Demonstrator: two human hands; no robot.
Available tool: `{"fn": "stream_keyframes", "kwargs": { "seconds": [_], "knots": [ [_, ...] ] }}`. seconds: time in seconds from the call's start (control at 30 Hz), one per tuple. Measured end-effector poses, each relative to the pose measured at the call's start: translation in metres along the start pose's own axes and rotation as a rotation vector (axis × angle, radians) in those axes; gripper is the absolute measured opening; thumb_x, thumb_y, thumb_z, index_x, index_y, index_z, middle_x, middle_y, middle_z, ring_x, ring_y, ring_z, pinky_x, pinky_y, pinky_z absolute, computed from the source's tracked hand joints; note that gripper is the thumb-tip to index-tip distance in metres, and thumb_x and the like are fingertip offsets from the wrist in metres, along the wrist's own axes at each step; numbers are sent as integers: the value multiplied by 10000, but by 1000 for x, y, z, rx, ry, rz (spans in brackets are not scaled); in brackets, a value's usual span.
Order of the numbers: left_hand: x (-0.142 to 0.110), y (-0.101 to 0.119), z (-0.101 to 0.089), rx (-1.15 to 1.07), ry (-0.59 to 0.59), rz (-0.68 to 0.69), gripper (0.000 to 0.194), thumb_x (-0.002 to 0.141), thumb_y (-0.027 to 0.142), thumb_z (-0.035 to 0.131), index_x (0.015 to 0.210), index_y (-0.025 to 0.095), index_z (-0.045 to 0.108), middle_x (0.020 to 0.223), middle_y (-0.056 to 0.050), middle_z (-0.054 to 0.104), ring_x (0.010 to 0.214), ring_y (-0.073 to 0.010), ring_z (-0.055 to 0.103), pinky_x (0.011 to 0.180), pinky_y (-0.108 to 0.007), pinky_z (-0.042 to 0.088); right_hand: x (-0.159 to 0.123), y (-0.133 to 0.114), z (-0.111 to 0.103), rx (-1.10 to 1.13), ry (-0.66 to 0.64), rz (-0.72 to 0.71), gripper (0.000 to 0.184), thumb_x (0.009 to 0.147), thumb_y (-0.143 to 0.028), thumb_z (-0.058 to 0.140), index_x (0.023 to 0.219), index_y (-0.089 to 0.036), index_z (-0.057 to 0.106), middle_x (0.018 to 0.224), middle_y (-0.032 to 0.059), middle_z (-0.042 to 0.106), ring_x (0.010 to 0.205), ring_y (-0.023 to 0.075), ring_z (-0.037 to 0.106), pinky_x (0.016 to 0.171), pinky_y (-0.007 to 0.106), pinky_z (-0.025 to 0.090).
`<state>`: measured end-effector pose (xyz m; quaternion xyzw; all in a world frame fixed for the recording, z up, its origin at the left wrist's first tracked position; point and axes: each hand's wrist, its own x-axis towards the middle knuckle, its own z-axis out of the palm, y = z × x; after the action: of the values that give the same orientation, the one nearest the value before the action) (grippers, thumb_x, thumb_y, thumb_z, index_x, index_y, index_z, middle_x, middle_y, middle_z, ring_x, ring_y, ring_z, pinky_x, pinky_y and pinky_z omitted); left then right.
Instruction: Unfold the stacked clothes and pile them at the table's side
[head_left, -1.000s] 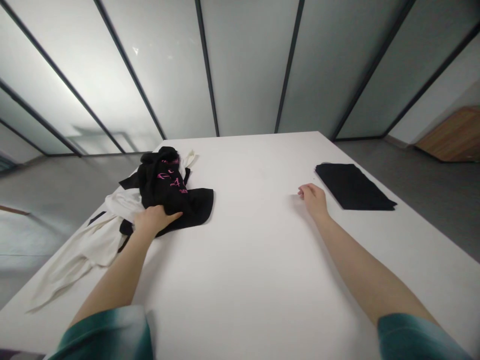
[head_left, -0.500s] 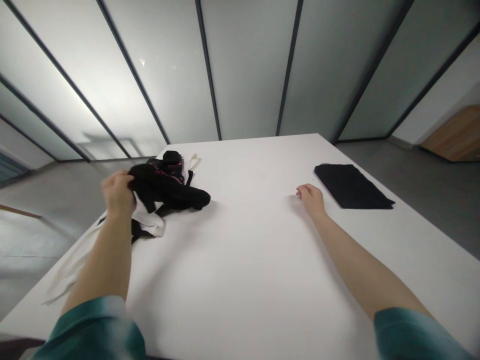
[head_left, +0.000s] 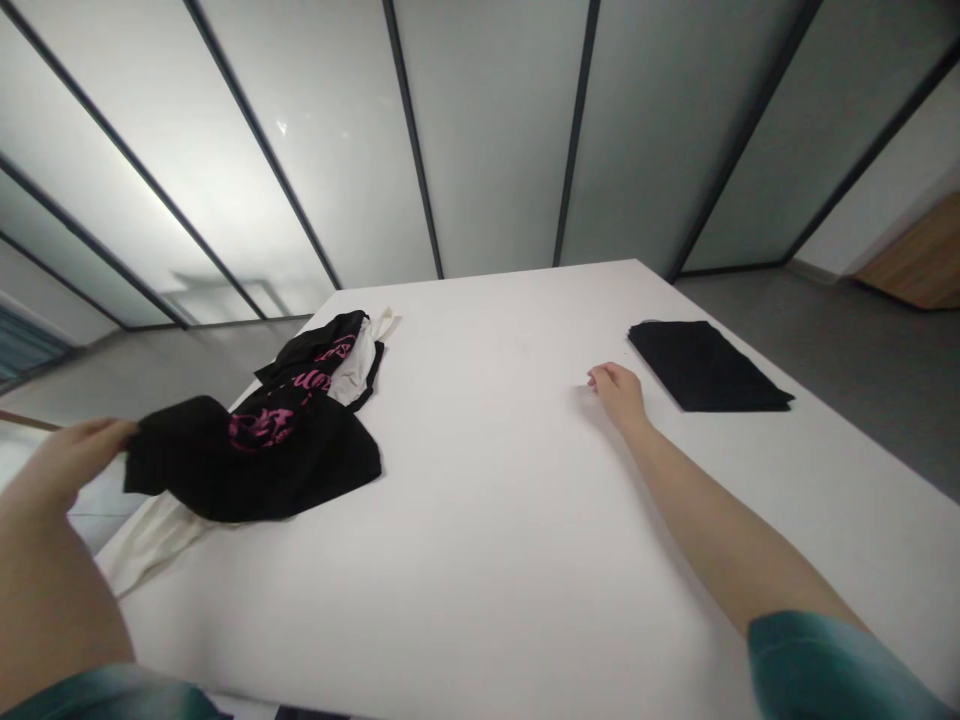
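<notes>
My left hand is at the far left, off the table's left edge, pinching the edge of a black garment with pink print and holding it stretched out above the table. A white garment lies beneath it and hangs over the table's edge. My right hand rests on the white table with its fingers loosely curled, holding nothing. It lies just left of a folded black cloth, apart from it.
Frosted glass panels with dark frames stand behind the table. Grey floor surrounds the table on both sides. A wooden piece of furniture shows at the far right.
My left hand took hold of the black printed garment, lifted it and pulled it out to the left, spreading it. My right hand has stayed in place.
</notes>
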<state>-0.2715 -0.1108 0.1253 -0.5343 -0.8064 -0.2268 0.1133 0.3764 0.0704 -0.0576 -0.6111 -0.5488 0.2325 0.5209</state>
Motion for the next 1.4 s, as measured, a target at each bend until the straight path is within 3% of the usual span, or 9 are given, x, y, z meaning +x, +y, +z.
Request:
{"fn": "stream_keyframes", "kwargs": {
  "seconds": [0.13, 0.23, 0.37, 0.5, 0.63, 0.8, 1.0, 1.17, 1.4],
  "knots": [
    [-2, -3, 31, 67, 42, -320, 357, 724, 553, 449, 798, 246, 615, 791, 25, 687, 877, -277, 634, 846, -534, 501, 1, 4, 1, -14, -9, -12, 223, 734, -376, 486, 673, -204, 615, 617, 28, 637, 623, 190, 572, 634, 315, 425],
    [-3, 39, 60, 9, 96, -63, 493, 749, 592, 408, 1020, 241, 623, 1003, -8, 684, 910, -223, 624, 904, -455, 512, 1, 5, 0, -24, -4, -7, 218, 747, -373, 495, 678, -204, 613, 633, 33, 649, 633, 192, 580, 638, 317, 432],
    [-10, 107, 107, 55, 25, 376, 630, 820, 592, 426, 1292, 198, 567, 1344, -111, 572, 1271, -304, 499, 1087, -465, 385, 0, 6, -2, -30, 0, -1, 220, 750, -373, 505, 680, -200, 621, 633, 36, 650, 636, 194, 584, 640, 319, 437],
    [-14, 137, 153, 266, -343, 344, 650, 764, 554, 572, 1334, 239, 583, 1503, -143, 446, 1402, -392, 356, 1114, -566, 300, 0, 7, -3, -15, -7, -4, 218, 751, -367, 509, 678, -198, 626, 636, 36, 648, 634, 191, 581, 641, 319, 441],
    [-8, 157, 166, 434, -618, 266, 553, 721, 444, 633, 1233, 238, 666, 1441, -165, 520, 1358, -437, 409, 1068, -602, 332, 1, 7, -2, 1, -28, 5, 220, 744, -371, 509, 682, -198, 629, 629, 30, 644, 626, 191, 579, 641, 322, 446],
    [-16, 226, 173, 259, -512, 484, 583, 847, 450, 511, 1354, 165, 547, 1375, -165, 582, 1265, -331, 538, 1063, -460, 384, 0, 3, -1, -47, -14, -11, 229, 733, -380, 503, 669, -197, 625, 618, 31, 636, 625, 196, 571, 645, 331, 434],
    [-63, 308, 222, 7, -495, 637, 678, 859, 460, 547, 1454, 164, 409, 1525, -162, 420, 1388, -305, 407, 1114, -432, 344, 4, 5, -5, -89, 208, -33, 213, 698, -349, 485, 732, -197, 630, 747, 60, 674, 751, 221, 592, 741, 355, 463],
    [-81, 318, 244, -98, -454, 624, 527, 919, 448, 472, 1371, 178, 511, 1491, -140, 468, 1378, -272, 420, 1138, -430, 324, 15, 10, -23, -297, 393, 67, 313, 717, -323, 470, 864, -172, 702, 939, 112, 694, 844, 261, 600, 864, 452, 458],
    [-76, 314, 246, -190, -460, 605, 487, 887, 462, 531, 1308, 221, 566, 1457, -130, 505, 1340, -305, 453, 1098, -497, 359, 30, 28, -65, -748, 320, 98, 568, 720, -357, 604, 1251, -162, 646, 1334, 204, 558, 1241, 404, 462, 1023, 583, 329]
  ]
}}
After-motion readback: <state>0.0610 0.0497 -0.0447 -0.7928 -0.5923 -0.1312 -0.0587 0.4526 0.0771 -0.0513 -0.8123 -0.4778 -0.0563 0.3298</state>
